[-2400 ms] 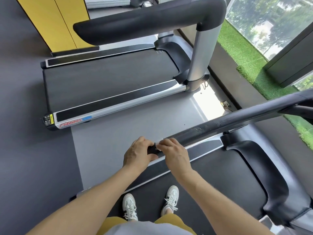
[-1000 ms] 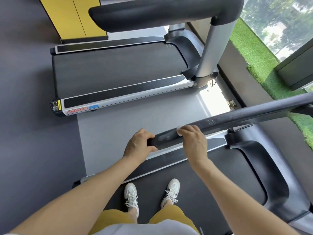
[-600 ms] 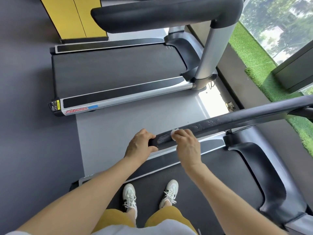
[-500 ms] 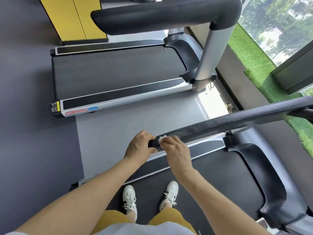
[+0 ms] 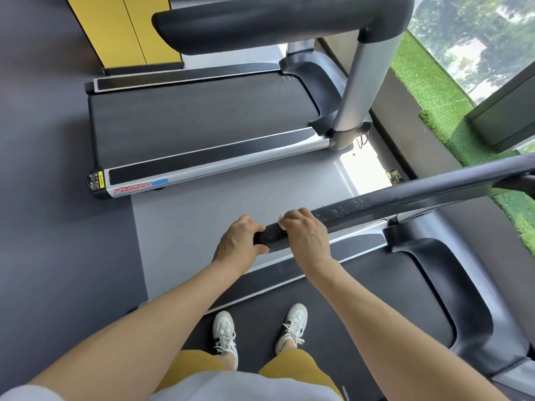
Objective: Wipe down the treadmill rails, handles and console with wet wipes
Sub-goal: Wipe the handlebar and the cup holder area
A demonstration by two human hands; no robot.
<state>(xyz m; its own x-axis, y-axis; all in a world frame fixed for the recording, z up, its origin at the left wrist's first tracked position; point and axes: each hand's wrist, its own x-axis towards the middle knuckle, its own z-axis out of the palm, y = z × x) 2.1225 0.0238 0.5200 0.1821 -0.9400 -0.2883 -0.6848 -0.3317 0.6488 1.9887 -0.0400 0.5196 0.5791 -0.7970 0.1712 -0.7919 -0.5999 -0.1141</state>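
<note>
I stand on a treadmill whose black padded handrail (image 5: 405,199) runs from the middle of the view up to the right edge. My left hand (image 5: 238,246) grips the rail's near end. Just to its right, my right hand (image 5: 304,234) is curled over the top of the rail and presses a white wet wipe (image 5: 281,219) onto it; only a small corner of the wipe shows past the fingers. The rail surface beyond my right hand looks scuffed and worn. No console is in view.
A second treadmill (image 5: 202,123) stands to the left, with a silver upright post (image 5: 364,82) and its own black handrail (image 5: 275,21) overhead. Grey floor lies between the two machines. Yellow lockers (image 5: 124,30) stand at the back, green artificial turf (image 5: 434,94) on the right.
My right hand slid with the wipe back toward my left hand and has now moved a little way out along the rail again. The left hand kept its grip on the rail's end.
</note>
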